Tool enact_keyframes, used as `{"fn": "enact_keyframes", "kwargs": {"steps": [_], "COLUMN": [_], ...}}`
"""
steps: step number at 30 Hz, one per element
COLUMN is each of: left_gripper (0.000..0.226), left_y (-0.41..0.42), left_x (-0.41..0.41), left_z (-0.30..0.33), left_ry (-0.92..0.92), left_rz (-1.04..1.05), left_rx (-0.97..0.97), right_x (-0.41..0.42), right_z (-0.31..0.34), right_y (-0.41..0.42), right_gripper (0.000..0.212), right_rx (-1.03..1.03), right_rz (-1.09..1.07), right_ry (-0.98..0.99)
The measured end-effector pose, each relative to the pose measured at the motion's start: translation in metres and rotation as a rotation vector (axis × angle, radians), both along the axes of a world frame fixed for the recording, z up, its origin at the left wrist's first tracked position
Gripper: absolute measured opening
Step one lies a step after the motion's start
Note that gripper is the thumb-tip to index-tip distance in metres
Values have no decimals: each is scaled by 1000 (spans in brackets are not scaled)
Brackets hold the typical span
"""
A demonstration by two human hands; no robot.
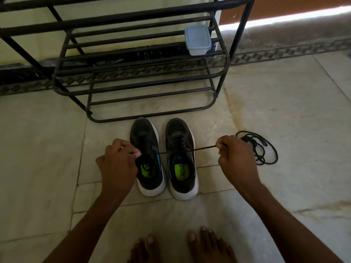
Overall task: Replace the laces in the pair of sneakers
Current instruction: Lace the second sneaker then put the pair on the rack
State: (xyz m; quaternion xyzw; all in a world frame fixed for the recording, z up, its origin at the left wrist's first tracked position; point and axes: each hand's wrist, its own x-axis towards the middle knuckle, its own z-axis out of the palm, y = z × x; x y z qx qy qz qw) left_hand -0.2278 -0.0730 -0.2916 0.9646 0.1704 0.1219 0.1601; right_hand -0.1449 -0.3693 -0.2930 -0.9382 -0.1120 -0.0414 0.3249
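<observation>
Above the two sneakers point(165, 158), the left hand point(118, 164) and right hand point(235, 156) each pinch an end of one taut lace point(191, 149). It looks like unlacing or threading; which is unclear. Next, the lace must be worked through the eyelets.

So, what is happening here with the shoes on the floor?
A person crouches over a pair of dark sneakers with white soles on the stone floor. The left hand and the right hand each pinch one end of a thin black lace, stretched tight across the shoes. A loose coil of black lace lies to the right, in front of a black metal rack.
</observation>
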Motion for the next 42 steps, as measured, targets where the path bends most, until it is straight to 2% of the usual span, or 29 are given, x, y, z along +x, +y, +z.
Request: {"fn": "enact_keyframes", "kwargs": {"steps": [4,12,26,42], "left_gripper": [13,13,10,7], "left_y": [8,6,11,9], "left_x": [-5,-9,-10,-10], "left_z": [-9,-15,-22,-22], "left_ry": [-69,-182,-175,-136], "left_rz": [-28,48,135,208], "left_rx": [-160,-275,-348,-380], "right_x": [0,1,4,5], "right_z": [-7,-15,-26,-25], "right_y": [-5,-6,-10,-11], "right_gripper": [18,18,22,28], "right_rx": [-48,-65,-50,-14], "right_rz": [-60,-104,-148,-194], "right_ry": [-3,7,-40,21]}}
